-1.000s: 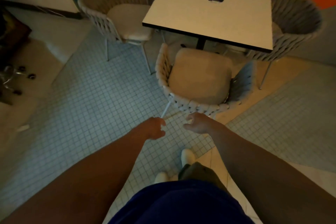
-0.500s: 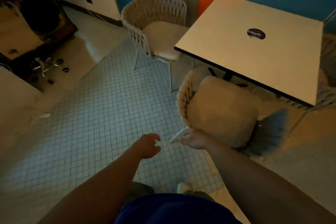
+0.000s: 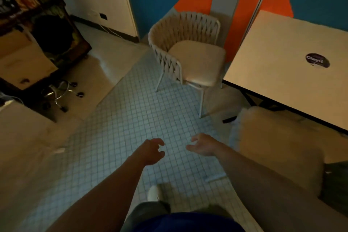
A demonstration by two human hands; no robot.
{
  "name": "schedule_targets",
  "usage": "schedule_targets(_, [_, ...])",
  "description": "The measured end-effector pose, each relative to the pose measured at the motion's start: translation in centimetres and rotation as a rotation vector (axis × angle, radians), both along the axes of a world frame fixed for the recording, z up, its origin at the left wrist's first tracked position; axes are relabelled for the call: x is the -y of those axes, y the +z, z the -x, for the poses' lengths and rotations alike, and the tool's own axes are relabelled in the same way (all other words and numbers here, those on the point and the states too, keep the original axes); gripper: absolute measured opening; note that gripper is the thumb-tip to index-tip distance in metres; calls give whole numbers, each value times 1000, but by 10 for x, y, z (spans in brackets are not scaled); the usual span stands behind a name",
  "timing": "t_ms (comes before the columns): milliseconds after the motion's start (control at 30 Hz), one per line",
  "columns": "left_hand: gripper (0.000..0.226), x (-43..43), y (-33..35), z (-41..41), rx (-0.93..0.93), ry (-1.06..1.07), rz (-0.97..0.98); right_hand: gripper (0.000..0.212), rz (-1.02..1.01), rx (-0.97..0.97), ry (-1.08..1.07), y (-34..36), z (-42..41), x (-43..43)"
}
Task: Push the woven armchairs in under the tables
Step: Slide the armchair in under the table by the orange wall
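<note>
Reaching out over the tiled floor (image 3: 131, 118), our left hand (image 3: 150, 151) and right hand (image 3: 204, 145) hang side by side and apart, fingers loosely curled, gripping nothing. Just right of our right hand sits the near woven armchair (image 3: 278, 149), blurred; its cushion seems to meet the edge of the table (image 3: 278, 47), though we cannot tell how far under it goes. The second woven armchair (image 3: 188, 52) stands beyond our hands at the table's left side, seat beside the corner.
</note>
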State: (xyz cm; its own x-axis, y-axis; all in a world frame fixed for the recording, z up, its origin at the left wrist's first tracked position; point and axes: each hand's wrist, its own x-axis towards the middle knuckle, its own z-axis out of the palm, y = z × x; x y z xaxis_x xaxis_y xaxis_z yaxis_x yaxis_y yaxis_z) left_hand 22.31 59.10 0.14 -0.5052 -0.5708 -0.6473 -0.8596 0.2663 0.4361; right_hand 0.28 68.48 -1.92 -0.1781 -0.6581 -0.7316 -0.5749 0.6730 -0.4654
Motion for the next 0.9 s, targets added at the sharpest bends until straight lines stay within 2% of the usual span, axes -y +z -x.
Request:
schedule_targets(367, [43,267,25,-33,19,-52,55,72,85,38,-93,23,-35,254])
schedule_targets(733, [42,534,32,-3,59,-19,65,75,57,104,-121,6,-10,510])
schedule_targets(900, [41,639,45,13,71,-87,91,78,62,154,-188,13,4,601])
